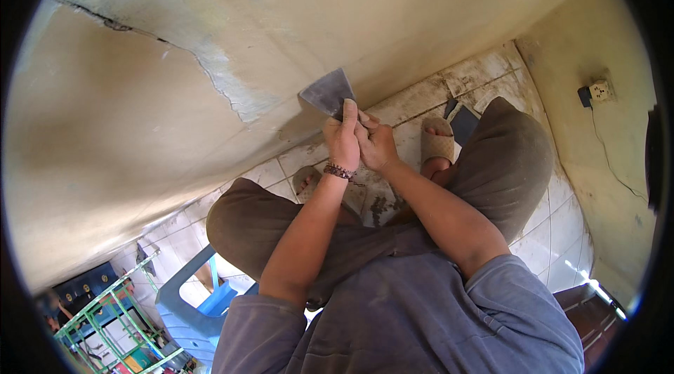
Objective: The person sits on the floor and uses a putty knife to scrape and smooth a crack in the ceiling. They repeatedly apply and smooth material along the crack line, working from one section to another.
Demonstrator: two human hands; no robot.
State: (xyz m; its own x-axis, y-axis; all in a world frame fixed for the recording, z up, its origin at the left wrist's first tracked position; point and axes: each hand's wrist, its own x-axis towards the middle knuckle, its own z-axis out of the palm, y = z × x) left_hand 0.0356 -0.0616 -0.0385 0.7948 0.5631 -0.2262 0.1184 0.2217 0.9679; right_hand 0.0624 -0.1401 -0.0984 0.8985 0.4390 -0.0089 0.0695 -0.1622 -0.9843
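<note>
A putty knife (328, 91) with a wide grey blade is held in front of me, its blade at the lower part of the beige wall (168, 149). My left hand (342, 143), with a beaded bracelet at the wrist, is closed around its handle, thumb up near the blade. Right beside it, my right hand (380, 145) is closed on the same handle, which the fingers mostly hide. Whether the blade touches the wall, I cannot tell. Up the wall to the left runs a dark crack (116, 25), ending in a pale scraped or filled patch (228, 87).
Dirty white floor tiles (484, 72) meet the wall. A dark grey flat piece (463, 125) lies by my right slipper (437, 141). At lower left stand a blue plastic chair (186, 300) and a green metal rack (116, 321). A wall socket (600, 90) holds a black plug with a hanging cord.
</note>
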